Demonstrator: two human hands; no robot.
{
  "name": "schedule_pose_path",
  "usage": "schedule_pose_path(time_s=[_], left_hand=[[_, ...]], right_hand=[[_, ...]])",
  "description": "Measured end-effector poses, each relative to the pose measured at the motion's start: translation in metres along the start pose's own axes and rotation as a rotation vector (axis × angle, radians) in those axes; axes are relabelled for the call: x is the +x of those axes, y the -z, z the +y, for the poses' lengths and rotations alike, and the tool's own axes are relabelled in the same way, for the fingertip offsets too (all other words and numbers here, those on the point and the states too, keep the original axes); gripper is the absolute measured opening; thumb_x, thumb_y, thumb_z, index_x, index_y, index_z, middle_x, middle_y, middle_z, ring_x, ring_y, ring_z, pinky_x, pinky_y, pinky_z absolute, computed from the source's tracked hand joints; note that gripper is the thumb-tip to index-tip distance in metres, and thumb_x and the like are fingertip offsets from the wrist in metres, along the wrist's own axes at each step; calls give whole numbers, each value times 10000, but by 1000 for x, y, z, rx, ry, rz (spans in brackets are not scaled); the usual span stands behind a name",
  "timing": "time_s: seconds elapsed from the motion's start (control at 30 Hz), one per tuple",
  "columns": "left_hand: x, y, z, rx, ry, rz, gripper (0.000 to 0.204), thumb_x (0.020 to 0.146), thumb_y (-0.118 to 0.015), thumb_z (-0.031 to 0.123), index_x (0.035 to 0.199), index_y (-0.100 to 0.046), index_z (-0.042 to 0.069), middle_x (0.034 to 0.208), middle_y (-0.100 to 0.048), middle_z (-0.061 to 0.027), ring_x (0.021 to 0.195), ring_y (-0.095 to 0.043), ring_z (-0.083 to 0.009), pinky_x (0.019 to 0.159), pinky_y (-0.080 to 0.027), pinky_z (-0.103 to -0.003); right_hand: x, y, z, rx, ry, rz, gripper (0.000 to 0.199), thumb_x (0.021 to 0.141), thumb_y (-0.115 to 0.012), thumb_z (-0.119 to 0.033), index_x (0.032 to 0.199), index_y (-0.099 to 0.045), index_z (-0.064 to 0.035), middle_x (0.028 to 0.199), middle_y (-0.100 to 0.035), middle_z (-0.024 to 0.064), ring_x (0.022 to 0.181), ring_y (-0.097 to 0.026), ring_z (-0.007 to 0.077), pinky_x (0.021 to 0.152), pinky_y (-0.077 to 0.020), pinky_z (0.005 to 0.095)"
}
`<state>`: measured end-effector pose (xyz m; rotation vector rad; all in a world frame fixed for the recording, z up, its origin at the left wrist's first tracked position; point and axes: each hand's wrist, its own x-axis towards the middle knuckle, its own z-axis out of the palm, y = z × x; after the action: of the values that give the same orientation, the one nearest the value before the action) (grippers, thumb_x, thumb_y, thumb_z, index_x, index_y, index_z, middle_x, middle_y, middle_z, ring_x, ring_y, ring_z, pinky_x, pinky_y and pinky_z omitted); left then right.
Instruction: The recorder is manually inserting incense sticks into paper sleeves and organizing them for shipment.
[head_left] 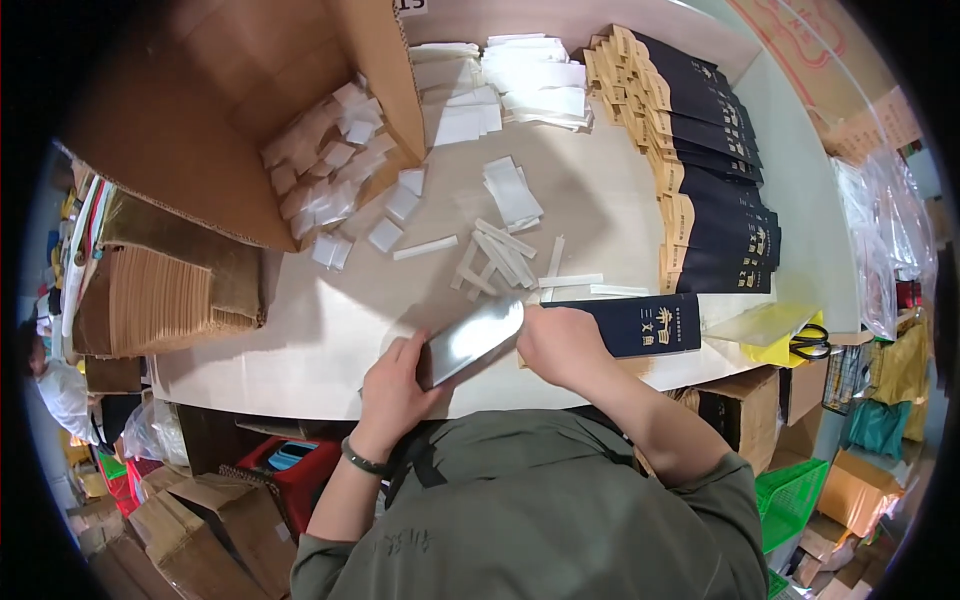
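**Two hands hold a silver pouch at the near edge of a bench**

Seen from above, a person's left hand [395,385] curls around the lower left end of a flat silver pouch [475,338], fingers closed on its edge. The right hand [562,345] rests at the pouch's upper right end, fingers bent over it; whether it pinches the pouch or only presses on it cannot be told. The pouch's long axis slants from lower left to upper right, running between the two hands (each is at one end, so neither is nearer). Just right of the right hand lies a dark blue sleeve box [640,325], touching or nearly so. Farther back on the pale bench [300,330] sit loose white paper strips [500,255], a row of stacked dark blue boxes [715,170], and an open carton of small white packets [320,165].
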<state>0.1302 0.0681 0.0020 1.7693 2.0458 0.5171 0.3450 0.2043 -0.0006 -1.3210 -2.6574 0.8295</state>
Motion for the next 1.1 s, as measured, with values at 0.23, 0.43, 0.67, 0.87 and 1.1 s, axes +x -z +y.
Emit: schedule_pose_path(time_s=[0.23, 0.43, 0.67, 0.87, 1.1], left_hand=[[20, 16, 2, -54, -243, -165, 710, 668, -848, 355, 1261, -578, 73, 1094, -610, -153, 1004, -608, -355, 839, -512, -418], [75, 36, -83, 213, 55, 485, 454, 794, -704, 220, 1199, -579, 55, 1159, -599, -221, 994, -601, -403, 814, -512, -465], [97, 21, -136, 103, 111, 555, 301, 848, -625, 145, 1136, -565, 83, 945, -636, -201, 840, -619, -433, 705, -518, -496], [51, 39, -76, -125, 163, 338, 276, 814, -596, 109, 1087, -572, 81, 874, -640, -173, 816, -615, -396, 687, -492, -499], [-9, 8, -15, 81, -211, 81, 241, 779, -638, 96, 1015, -593, 75, 973, -613, -119, 917, -600, -325, 778, -480, -436]], right_hand=[[0, -28, -31, 215, 267, 63, 157, 791, -616, -208, 762, -637, -55, 690, -632, 172, 696, -643, 378, 644, -514, 482], [25, 38, 61, -39, 155, 270, 119, 772, -690, -125, 801, -623, -31, 836, -634, 179, 861, -622, 372, 766, -499, 454], [30, 47, 64, -45, -27, 107, 149, 787, -717, -138, 851, -639, -29, 793, -635, 172, 823, -622, 370, 738, -492, 449], [88, 57, 39, 268, -109, 394, 216, 818, -671, -172, 949, -689, -2, 825, -679, 193, 778, -652, 378, 725, -511, 452], [158, 12, 32, -244, -179, 333, 216, 815, -661, -219, 810, -696, -6, 858, -689, 213, 850, -671, 373, 738, -517, 465]])
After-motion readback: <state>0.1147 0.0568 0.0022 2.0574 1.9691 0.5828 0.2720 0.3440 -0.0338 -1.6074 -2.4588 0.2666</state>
